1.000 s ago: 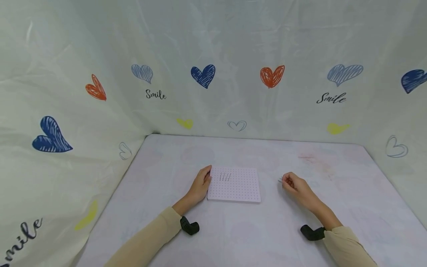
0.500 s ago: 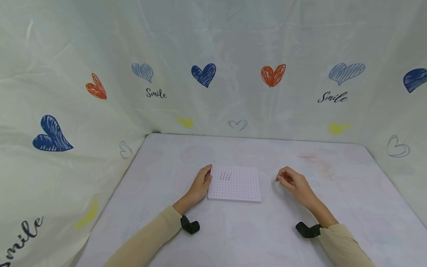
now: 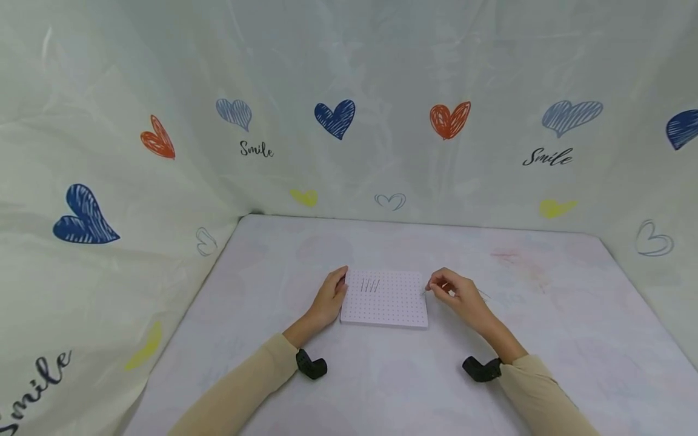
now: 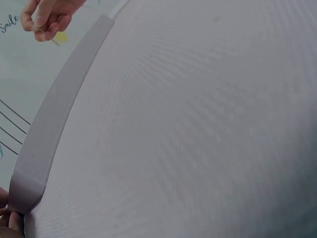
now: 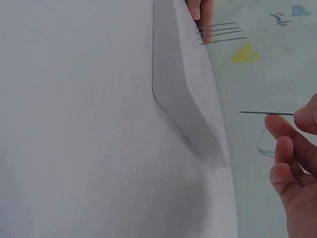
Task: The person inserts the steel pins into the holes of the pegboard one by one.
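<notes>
A white pegboard [image 3: 398, 309] with rows of small holes lies on the table. My left hand [image 3: 325, 301] grips its left edge, fingers and thumb at the side. Several thin dark metal pins [image 3: 370, 284] stand in a row in holes near the board's upper left. Just beyond the board's right edge, my right hand [image 3: 455, 293] pinches a thin metal pin [image 5: 262, 112] between thumb and forefinger. In the right wrist view this pin points toward the board, apart from it, while the other fingers are curled below.
A few loose thin pins [image 3: 483, 295] show on the white table [image 3: 382, 387] just right of my right hand. A pale curtain [image 3: 392, 60] with printed hearts hangs behind and at the sides of the table.
My right hand has moved left from the loose pins to the board's right edge, carrying a pin. The left hand stays on the board.
</notes>
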Demonstrator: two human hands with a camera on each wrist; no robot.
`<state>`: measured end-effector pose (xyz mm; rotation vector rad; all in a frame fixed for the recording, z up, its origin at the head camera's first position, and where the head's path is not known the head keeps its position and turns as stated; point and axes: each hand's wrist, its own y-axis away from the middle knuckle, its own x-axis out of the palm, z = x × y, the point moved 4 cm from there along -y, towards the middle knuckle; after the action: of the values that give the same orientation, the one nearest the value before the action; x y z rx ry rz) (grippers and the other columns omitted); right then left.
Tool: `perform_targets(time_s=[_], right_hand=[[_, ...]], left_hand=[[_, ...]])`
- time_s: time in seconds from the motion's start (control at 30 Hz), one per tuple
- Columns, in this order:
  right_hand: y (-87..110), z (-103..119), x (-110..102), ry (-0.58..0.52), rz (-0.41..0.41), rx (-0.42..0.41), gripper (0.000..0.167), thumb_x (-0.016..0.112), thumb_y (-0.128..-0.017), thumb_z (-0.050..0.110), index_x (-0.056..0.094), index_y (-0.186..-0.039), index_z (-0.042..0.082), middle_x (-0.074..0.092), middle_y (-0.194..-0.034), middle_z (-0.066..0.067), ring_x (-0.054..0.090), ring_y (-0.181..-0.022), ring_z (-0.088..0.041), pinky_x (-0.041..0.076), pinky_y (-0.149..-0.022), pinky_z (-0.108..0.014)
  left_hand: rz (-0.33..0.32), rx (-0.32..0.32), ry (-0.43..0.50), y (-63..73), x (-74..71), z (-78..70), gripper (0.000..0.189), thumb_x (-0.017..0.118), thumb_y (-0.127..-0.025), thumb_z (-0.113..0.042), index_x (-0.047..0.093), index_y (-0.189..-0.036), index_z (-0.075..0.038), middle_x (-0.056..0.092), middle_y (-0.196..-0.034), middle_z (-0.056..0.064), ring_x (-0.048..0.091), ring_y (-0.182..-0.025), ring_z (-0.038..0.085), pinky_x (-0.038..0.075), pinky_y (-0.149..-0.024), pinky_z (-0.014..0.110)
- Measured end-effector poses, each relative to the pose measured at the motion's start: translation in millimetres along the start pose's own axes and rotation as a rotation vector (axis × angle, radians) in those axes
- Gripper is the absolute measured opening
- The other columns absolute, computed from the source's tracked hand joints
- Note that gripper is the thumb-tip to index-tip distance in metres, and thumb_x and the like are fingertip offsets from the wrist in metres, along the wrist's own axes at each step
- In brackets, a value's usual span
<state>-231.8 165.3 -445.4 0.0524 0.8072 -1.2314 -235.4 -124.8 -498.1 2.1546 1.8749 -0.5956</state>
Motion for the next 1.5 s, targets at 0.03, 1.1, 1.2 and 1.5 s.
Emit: perform_targets(time_s=[0.03,1.1,1.2,1.5], right_hand=[[-2.0,4.7,1.8,-0.004,0.004,0.001,0.008,0.063,-0.094,-0.005,0.063,-0.097,0.002,0.071,-0.09,-0.006,0.059,-0.078,-0.013,0.051,-0.064,-0.024],[-44.9,17.9,62.0,-0.218,0.106,-0.018,0.005,0.061,-0.094,-0.009,0.062,-0.096,-0.005,0.07,-0.088,-0.019,0.069,-0.075,-0.035,0.061,-0.068,-0.032],[-46.1,17.2,65.9,-0.201,0.116,-0.004,0.004,0.062,-0.094,-0.007,0.063,-0.096,-0.003,0.07,-0.088,-0.015,0.069,-0.075,-0.029,0.061,-0.069,-0.03],[-47.1,14.7,73.5,-0.137,0.131,-0.023,0.005,0.065,-0.093,-0.003,0.065,-0.095,0.001,0.07,-0.088,-0.007,0.066,-0.079,-0.016,0.059,-0.072,-0.028]], left_hand=[[0.0,0.0,0.0,-0.3,-0.2,0.1,0.047,0.039,-0.106,0.0,0.03,-0.151,0.009,0.031,-0.154,0.025,0.031,-0.144,0.034,0.03,-0.117,0.042],[0.018,-0.013,-0.011,-1.4,-0.5,2.4,0.048,0.04,-0.106,-0.002,0.029,-0.152,0.007,0.029,-0.156,0.024,0.03,-0.145,0.032,0.031,-0.117,0.039],[0.019,-0.015,-0.012,-0.9,-0.3,2.6,0.048,0.04,-0.106,-0.002,0.029,-0.152,0.007,0.029,-0.156,0.023,0.03,-0.145,0.032,0.03,-0.117,0.04],[0.008,0.003,0.004,-1.3,-0.3,3.3,0.047,0.039,-0.106,0.0,0.029,-0.151,0.008,0.03,-0.155,0.025,0.031,-0.144,0.033,0.03,-0.117,0.04]])
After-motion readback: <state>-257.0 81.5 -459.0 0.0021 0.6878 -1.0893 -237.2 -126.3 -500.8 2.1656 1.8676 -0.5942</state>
